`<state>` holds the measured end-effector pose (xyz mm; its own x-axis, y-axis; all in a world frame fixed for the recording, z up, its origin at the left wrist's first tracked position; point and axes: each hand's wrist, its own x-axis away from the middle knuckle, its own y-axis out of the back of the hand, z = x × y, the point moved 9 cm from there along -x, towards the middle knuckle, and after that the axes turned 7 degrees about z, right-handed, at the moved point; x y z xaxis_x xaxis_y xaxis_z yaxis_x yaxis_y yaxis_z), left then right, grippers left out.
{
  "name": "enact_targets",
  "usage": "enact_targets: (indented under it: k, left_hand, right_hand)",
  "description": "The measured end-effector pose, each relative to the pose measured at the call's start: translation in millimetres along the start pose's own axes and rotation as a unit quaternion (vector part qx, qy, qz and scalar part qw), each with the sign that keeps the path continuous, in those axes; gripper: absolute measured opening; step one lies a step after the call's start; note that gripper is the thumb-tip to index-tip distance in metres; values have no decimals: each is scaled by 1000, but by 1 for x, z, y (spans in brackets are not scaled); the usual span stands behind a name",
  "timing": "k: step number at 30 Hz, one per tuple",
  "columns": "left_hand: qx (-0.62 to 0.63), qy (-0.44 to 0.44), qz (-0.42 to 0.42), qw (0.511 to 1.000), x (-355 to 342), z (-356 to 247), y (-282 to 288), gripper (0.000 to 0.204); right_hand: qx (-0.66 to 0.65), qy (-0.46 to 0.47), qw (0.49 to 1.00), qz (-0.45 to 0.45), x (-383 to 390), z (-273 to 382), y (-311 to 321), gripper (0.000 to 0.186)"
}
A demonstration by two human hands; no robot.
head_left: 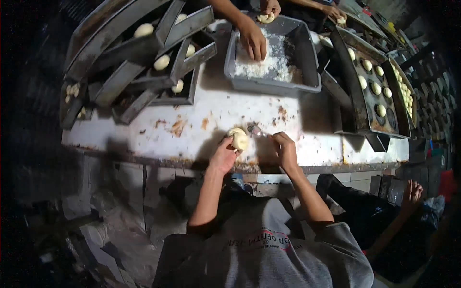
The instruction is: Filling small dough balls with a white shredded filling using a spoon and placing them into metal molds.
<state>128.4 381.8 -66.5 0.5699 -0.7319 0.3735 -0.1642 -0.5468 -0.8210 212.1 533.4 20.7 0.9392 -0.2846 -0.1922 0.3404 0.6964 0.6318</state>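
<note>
My left hand grips a pale, folded piece of dough above the stained white tabletop. In my right hand is a small metal spoon, held by its handle to the right of the dough, with its bowl pointing left.
A grey plastic tub of white crumbly material has a co-worker's hand reaching into it; another co-worker hand holds dough. Angled metal trays with dough balls crowd the left; a tray of round dough is right. Someone's hand shows lower right.
</note>
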Motion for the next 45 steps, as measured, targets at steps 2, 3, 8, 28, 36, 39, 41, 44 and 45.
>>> enact_targets:
  k: [2,3,8,28,36,39,41,44,45]
  left_hand:
    - [11,-5,9,1000,26,7,13,37]
    - [5,-29,17,999,39,6,2,35]
    - [7,-103,58,993,105,6,-15,30]
    - [-333,-323,-93,881,365,-197,174,28]
    - [-103,-432,-170,880,440,-261,269,27]
    - [-78,-466,-179,863,434,-287,293,23]
    - [-104,-438,-186,873,421,-297,305,22]
    - [-105,-404,-178,891,401,-324,314,23]
    - [-188,-406,-170,878,398,-338,319,24]
  right_hand:
    - [104,-22,994,-34,11,-5,-5,15]
    - [146,22,987,-69,14,12,-1,15]
    - [-166,-29,985,31,36,70,-51,26]
    - [-256,46,924,281,45,329,-342,16]
    - [-287,16,888,358,58,425,-452,16]
    - [-122,209,920,310,49,467,-454,33]
    - [-91,253,903,335,41,468,-473,32]
    - [-111,265,894,344,-2,470,-495,28]
    - [-115,280,891,338,-12,472,-503,27]
